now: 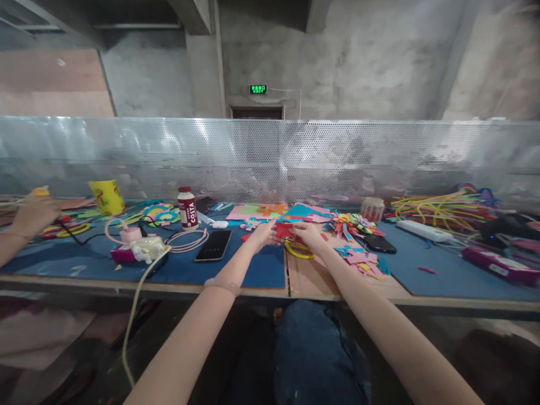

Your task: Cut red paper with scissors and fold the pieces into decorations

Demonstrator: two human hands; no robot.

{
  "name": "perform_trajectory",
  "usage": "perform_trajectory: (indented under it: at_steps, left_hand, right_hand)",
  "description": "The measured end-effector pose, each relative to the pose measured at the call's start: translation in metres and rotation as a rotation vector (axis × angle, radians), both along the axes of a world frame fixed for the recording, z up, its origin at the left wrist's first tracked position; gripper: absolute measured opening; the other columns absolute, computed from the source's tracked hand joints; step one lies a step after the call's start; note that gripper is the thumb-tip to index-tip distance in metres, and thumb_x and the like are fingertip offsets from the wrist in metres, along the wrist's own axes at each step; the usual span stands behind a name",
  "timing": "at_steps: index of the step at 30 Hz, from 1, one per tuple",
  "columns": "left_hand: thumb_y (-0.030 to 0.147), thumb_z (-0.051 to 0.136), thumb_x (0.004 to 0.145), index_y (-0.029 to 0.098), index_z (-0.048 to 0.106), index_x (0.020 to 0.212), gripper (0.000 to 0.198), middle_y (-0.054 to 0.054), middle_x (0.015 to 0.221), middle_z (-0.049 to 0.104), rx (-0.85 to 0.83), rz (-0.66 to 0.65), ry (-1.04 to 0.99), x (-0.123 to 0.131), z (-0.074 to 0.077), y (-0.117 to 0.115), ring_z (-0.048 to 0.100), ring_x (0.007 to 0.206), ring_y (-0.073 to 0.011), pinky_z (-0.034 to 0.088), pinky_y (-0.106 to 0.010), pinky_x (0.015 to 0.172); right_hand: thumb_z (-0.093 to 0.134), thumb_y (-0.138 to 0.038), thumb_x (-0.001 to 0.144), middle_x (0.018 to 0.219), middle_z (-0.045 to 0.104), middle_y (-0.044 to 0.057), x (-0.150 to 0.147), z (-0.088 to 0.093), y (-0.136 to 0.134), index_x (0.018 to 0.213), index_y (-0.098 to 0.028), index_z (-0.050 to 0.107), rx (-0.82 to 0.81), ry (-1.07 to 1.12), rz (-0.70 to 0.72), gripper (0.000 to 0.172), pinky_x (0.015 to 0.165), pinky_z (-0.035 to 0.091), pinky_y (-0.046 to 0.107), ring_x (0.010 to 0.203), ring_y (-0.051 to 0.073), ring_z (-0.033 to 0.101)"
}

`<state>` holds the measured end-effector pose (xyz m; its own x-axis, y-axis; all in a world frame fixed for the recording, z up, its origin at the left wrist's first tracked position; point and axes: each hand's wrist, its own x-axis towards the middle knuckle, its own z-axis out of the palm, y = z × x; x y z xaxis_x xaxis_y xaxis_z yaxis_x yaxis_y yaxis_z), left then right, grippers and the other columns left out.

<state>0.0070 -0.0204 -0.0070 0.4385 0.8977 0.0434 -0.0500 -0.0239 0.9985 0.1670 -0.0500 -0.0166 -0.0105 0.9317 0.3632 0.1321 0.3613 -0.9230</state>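
Observation:
Between my two hands, a small piece of red paper (284, 229) is held just above the table. My left hand (266, 235) has its fingers closed on the paper's left side. On the right side, my right hand (309, 234) pinches the same piece. Right below them lies a yellow ring (299, 251). Behind my hands are coloured paper sheets (306, 211) in pink, orange, green and blue. To the right spreads a heap of cut paper pieces (352, 225), with more pink and blue strips (360, 256) nearer the front.
A dark phone (214, 246), coiled cable (185, 241), power strip (145, 248) and red bottle (186, 208) are on the left. A co-worker's hand (41, 209) shows at far left, near a yellow cup (107, 197). On the right lie another phone (379, 243) and coloured tubes (442, 208).

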Motion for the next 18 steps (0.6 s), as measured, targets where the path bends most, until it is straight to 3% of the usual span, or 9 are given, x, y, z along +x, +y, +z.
perform_trajectory:
  at_steps: [3, 10, 18]
  left_hand:
    - [0.057, 0.044, 0.072, 0.011, 0.054, 0.075, 0.048, -0.010, 0.060, 0.063, -0.039, -0.011, 0.043, 0.000, 0.003, -0.004, 0.061, 0.055, -0.0179, 0.048, -0.028, 0.055]
    - [0.039, 0.056, 0.070, 0.012, 0.060, 0.080, 0.029, -0.008, 0.066, 0.064, 0.038, -0.066, 0.116, -0.002, -0.004, 0.001, 0.059, 0.055, -0.0136, 0.046, -0.023, 0.052]
    - [0.038, 0.062, 0.067, 0.011, 0.062, 0.080, 0.030, -0.008, 0.070, 0.064, 0.106, -0.090, 0.088, -0.005, -0.006, 0.002, 0.059, 0.059, -0.0117, 0.047, -0.024, 0.057]
  right_hand:
    - [0.059, -0.027, 0.062, 0.049, 0.055, -0.002, 0.001, -0.002, 0.002, 0.085, -0.014, 0.066, -0.010, -0.032, 0.029, 0.027, 0.043, 0.037, 0.019, 0.043, 0.008, 0.045]
    - [0.057, -0.025, 0.063, 0.051, 0.057, -0.002, 0.006, -0.011, 0.013, 0.089, -0.014, 0.067, -0.031, -0.023, 0.095, 0.030, 0.042, 0.038, 0.019, 0.042, 0.007, 0.045]
    - [0.049, -0.017, 0.065, 0.053, 0.060, -0.002, 0.003, -0.004, 0.005, 0.088, -0.016, 0.066, -0.053, -0.068, 0.090, 0.029, 0.044, 0.039, 0.019, 0.043, 0.008, 0.047]
